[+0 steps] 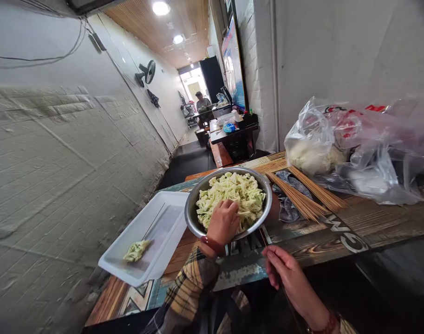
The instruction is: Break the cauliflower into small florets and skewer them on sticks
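Right hand [284, 271], grip around slender skewer [264, 238]; left hand [223, 221], grip unclear, on knobbly cauliflower [238, 188] in metal bowl [191, 208]

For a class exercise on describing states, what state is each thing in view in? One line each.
Metal bowl: upright, well filled
Cauliflower: in pieces
White tray: holding one skewered piece
Skewers: two loose bunches
Cloth: crumpled, partly under skewers
Plastic bags: crumpled, bulging
Ceiling light: lit
Wall fan: running or not, unclear
Left hand: in the bowl, fingertips hidden
Right hand: gripping a thin stick
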Demonstrator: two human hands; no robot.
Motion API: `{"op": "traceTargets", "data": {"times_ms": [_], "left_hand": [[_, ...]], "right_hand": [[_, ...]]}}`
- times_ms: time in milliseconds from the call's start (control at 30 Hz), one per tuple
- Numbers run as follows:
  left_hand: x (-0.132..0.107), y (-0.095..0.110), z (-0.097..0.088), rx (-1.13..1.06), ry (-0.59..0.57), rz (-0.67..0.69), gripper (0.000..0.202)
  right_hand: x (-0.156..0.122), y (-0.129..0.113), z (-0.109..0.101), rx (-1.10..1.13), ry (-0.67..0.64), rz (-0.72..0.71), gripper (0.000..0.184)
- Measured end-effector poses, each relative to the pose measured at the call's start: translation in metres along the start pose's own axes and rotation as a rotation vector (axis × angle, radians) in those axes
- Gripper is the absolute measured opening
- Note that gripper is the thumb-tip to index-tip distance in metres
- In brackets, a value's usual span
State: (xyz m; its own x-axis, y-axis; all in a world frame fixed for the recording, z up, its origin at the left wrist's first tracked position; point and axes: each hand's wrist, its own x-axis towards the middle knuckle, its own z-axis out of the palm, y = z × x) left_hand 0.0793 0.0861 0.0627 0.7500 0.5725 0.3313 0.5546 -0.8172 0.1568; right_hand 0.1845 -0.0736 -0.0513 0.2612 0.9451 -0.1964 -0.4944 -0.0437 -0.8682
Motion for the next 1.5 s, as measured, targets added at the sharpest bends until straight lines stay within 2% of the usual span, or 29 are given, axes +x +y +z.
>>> {"op": "traceTargets", "data": {"times_ms": [167,233,400,600,767,900,1067,1200,1333,1400,1500], "left_hand": [[-0.026,-0.003,-0.011,-0.436,0.144,-0.238,0.012],[-0.038,0.002,-0.016,-0.524,0.187,-0.269,0.013],[-0.069,0.018,-0.022,-0.429,0.362,-0.148,0.017],[-0.097,0.023,-0.014,-0.288,0.439,-0.079,0.015],[-0.106,0.018,-0.015,-0.436,0.438,-0.144,0.014],[-0.107,0.016,-0.019,-0.626,0.396,-0.352,0.020],[-0.104,0.013,-0.019,-0.976,0.255,-0.547,0.027],[-0.103,0.014,-0.018,-1.273,0.139,-0.583,0.036],[-0.105,0.015,-0.019,-1.346,0.095,-0.612,0.040],[-0.107,0.017,-0.019,-1.399,0.113,-0.584,0.043],[-0.110,0.021,-0.019,-1.507,0.229,-0.523,0.057]], "right_hand": [[-0.006,-0.014,0.005,-0.050,-0.011,-0.047,0.028],[-0.007,-0.026,0.012,-0.059,-0.013,-0.061,0.029],[0.001,-0.051,0.043,-0.082,-0.072,-0.112,0.033],[0.005,-0.047,0.073,-0.145,-0.127,-0.145,0.040],[0.008,-0.040,0.078,-0.292,-0.095,-0.217,0.039],[0.013,-0.044,0.078,-0.423,-0.083,-0.285,0.037],[0.016,-0.048,0.079,-0.451,-0.077,-0.311,0.043],[0.014,-0.052,0.082,-0.463,-0.113,-0.318,0.041],[0.015,-0.053,0.086,-0.514,-0.139,-0.393,0.029],[0.016,-0.051,0.087,-0.507,-0.093,-0.404,0.027],[0.017,-0.047,0.089,-0.434,-0.060,-0.372,0.028]]}}
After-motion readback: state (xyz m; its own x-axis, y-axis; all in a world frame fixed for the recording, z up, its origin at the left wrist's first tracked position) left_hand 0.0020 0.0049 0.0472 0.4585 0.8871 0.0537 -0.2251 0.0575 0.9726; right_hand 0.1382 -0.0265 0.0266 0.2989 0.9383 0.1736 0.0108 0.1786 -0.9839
